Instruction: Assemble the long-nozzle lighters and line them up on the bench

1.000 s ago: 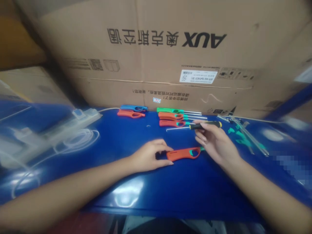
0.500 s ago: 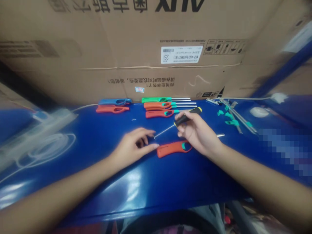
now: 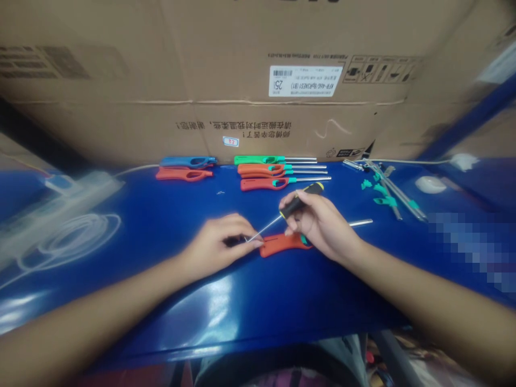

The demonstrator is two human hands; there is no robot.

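Note:
My right hand (image 3: 322,226) is closed around the black and yellow handle of a screwdriver (image 3: 302,199), its thin shaft slanting down to the left. The screwdriver's tip is between the thumb and curled fingers of my left hand (image 3: 220,242). Those fingers are drawn together, and anything small at the tip is too fine to make out. Just right of my left fingertips, an orange long-nosed lighter (image 3: 280,245) lies flat on the blue table (image 3: 290,301). My right hand hides its trigger end, and its metal tube shows beyond the hand.
Behind lie several assembled lighters, including a green one (image 3: 253,159), and blue (image 3: 185,161) and red (image 3: 183,173) handles without tubes. Loose metal tubes (image 3: 399,193) and teal parts (image 3: 382,201) are at right. A power strip (image 3: 92,188) and coiled cable (image 3: 80,236) sit left; a cardboard box (image 3: 161,75) stands behind.
The screwdriver and my right hand have shifted slightly left and down. The tip has come deeper between my left thumb and fingers, which are closer together.

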